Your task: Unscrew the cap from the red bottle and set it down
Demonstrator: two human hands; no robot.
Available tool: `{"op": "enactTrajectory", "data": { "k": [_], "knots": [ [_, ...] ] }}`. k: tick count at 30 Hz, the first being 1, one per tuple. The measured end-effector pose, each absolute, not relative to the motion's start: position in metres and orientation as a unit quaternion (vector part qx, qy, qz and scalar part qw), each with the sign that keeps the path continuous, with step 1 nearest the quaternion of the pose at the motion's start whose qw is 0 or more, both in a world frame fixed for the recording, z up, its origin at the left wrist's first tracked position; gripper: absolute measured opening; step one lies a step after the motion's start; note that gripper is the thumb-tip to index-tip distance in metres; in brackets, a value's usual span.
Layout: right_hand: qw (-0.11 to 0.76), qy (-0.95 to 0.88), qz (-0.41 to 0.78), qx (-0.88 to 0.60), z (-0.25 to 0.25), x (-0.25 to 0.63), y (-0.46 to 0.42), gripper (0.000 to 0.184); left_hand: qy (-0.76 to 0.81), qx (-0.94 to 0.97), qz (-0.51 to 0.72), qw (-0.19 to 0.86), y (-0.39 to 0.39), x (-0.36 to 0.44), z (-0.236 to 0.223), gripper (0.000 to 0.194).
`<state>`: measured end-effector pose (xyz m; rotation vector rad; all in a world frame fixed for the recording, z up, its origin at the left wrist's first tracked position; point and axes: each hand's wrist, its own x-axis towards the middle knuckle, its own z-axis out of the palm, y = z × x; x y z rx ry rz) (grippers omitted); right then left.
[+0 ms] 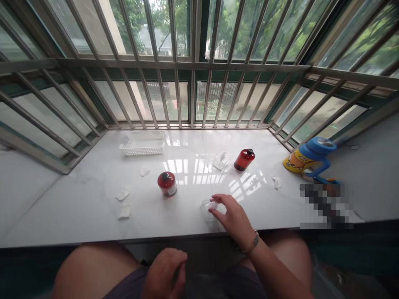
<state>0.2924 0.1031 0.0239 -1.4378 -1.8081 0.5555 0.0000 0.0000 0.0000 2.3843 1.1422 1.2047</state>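
Near the front edge of the white counter, my right hand (232, 214) pinches the whitish top of a small clear glass bottle (205, 208) between thumb and fingers. The bottle's outline is faint against the counter. Low over my lap, my left hand (166, 270) is closed, its fingers curled, with nothing visible in it. To the left of the clear bottle stands a round red bottle (167, 184) with a black cap and a pale label. Behind my right hand, a second red bottle (244, 160) stands beside another clear glass bottle (221, 161).
A white perforated basket (143, 150) sits at the back left. Crumpled white scraps (124, 211) lie on the left, with another scrap (276, 182) on the right. A blue-and-yellow mug (308, 155) stands far right, near a pixelated patch. Metal bars (192, 99) line the window behind the counter.
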Motion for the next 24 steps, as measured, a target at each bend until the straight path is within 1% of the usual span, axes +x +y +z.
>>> {"op": "enactTrajectory", "data": {
  "k": [3, 6, 9, 12, 15, 17, 20, 22, 24],
  "knots": [
    [0.371, -0.672, 0.151, -0.623, 0.019, 0.327, 0.109, 0.031, 0.404, 0.799, 0.412, 0.170, 0.017, 0.024, 0.018, 0.027],
    [0.365, -0.646, 0.116, -0.660, 0.014, 0.340, 0.120, 0.031, 0.416, 0.790, 0.410, 0.185, 0.031, 0.040, 0.026, 0.024],
    [0.373, -0.635, 0.104, -0.669, 0.014, 0.326, 0.137, 0.030, 0.425, 0.783, 0.415, 0.183, 0.040, 0.048, 0.027, 0.024],
    [0.386, -0.640, 0.125, -0.652, 0.018, 0.294, 0.152, 0.030, 0.438, 0.776, 0.419, 0.176, 0.042, 0.051, 0.022, 0.025],
    [0.385, -0.682, 0.182, -0.594, 0.024, 0.256, 0.152, 0.035, 0.469, 0.756, 0.432, 0.152, 0.042, 0.050, 0.013, 0.038],
    [0.382, -0.706, 0.221, -0.553, 0.026, 0.236, 0.141, 0.040, 0.499, 0.730, 0.447, 0.136, 0.043, 0.046, 0.006, 0.052],
    [0.382, -0.716, 0.255, -0.526, 0.027, 0.220, 0.116, 0.042, 0.524, 0.711, 0.447, 0.140, 0.049, 0.040, -0.001, 0.073],
    [0.383, -0.711, 0.264, -0.528, 0.027, 0.217, 0.100, 0.040, 0.517, 0.724, 0.425, 0.163, 0.056, 0.038, -0.005, 0.079],
    [0.383, -0.703, 0.265, -0.538, 0.026, 0.218, 0.088, 0.039, 0.495, 0.744, 0.403, 0.194, 0.065, 0.039, -0.009, 0.077]
  ]
}}
